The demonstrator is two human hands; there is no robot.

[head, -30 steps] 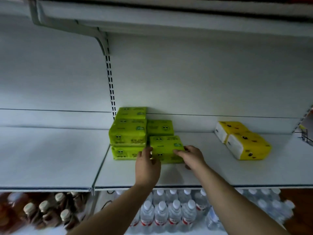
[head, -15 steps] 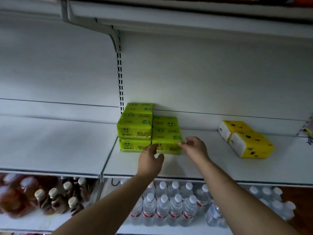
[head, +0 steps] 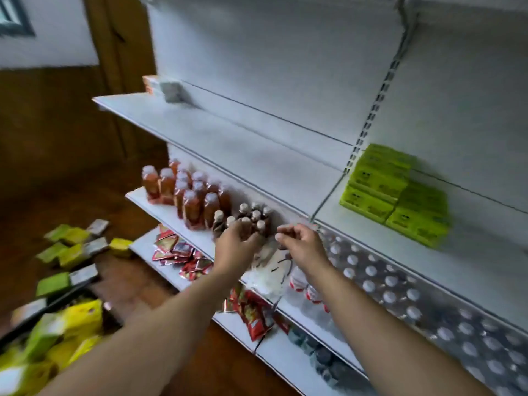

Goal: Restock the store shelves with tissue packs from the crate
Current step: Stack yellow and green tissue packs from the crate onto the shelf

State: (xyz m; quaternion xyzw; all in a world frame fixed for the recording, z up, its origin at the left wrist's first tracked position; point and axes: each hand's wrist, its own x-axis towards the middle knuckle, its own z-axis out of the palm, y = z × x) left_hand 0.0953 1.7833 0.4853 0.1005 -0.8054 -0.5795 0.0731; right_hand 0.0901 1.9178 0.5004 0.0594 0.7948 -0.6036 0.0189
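Left hand (head: 237, 242), right hand (head: 300, 242) being held empty, fingers loosely curled, just beside dark bottles (head: 252, 221). Risk: bottles being toppled by careless swing; loose packs (head: 71, 244) on floor (head: 57, 181), near left, being trodden.

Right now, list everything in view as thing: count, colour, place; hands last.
White metal shelves: several tiers, centre to right.
Green plastic-wrapped tissue packs: several, upper shelf, right.
Loose tissue packs: several, green and yellow, floor, left.
Heaped tissue packs: many, yellow and green, lower left.
Orange drink bottles: roughly twelve, white caps, middle shelf, left.
Small dark bottles: several, pale caps, beside them.
Clear water bottles: many, white caps, middle shelf, right.
Red foil sachets: many, lower shelf.
Small boxes: blurred, upper shelf's left end.
Left hand: one, empty, before the dark bottles.
Right hand: one, empty, beside it.
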